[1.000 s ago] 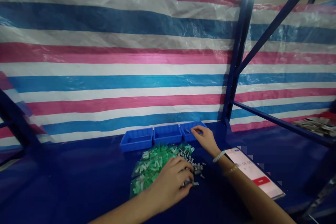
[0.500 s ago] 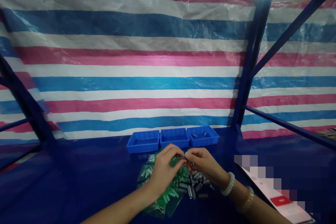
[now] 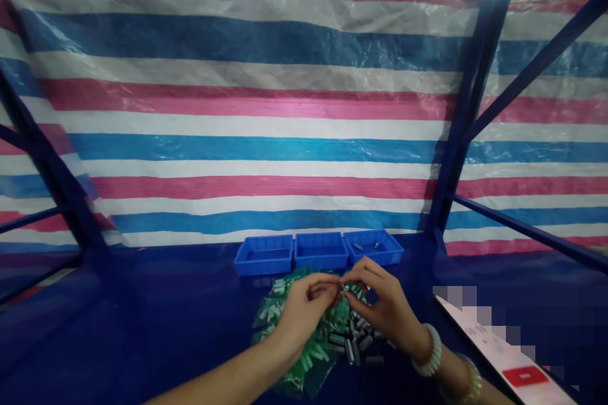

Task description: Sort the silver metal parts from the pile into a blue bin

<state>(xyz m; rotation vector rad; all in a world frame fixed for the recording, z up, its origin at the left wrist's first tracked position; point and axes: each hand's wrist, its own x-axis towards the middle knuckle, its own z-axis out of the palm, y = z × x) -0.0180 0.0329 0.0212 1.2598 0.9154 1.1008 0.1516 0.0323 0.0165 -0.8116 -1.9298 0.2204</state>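
My left hand (image 3: pixel 306 310) and my right hand (image 3: pixel 387 304) meet fingertip to fingertip above the table. Both are closed in a pinch around a small shiny metal piece (image 3: pixel 341 289), mostly hidden by the fingers. Below my left hand lies a clear plastic bag (image 3: pixel 308 380) with many small green and whitish pieces. Under my right hand is a loose pile of short metal cylinders (image 3: pixel 354 348), partly covered by the hand.
Three blue trays stand in a row behind the hands: a left tray (image 3: pixel 264 266), a middle tray (image 3: pixel 321 261) and a right tray (image 3: pixel 380 258) holding two small metal pieces. A phone-like lit screen (image 3: pixel 498 345) lies at right. Blue posts (image 3: pixel 456 158) frame the striped sheet (image 3: pixel 266 186).
My right hand has turned, its fingers now arched over the small metal piece from above. My left fingers remain pinched. The whole view has shifted slightly.
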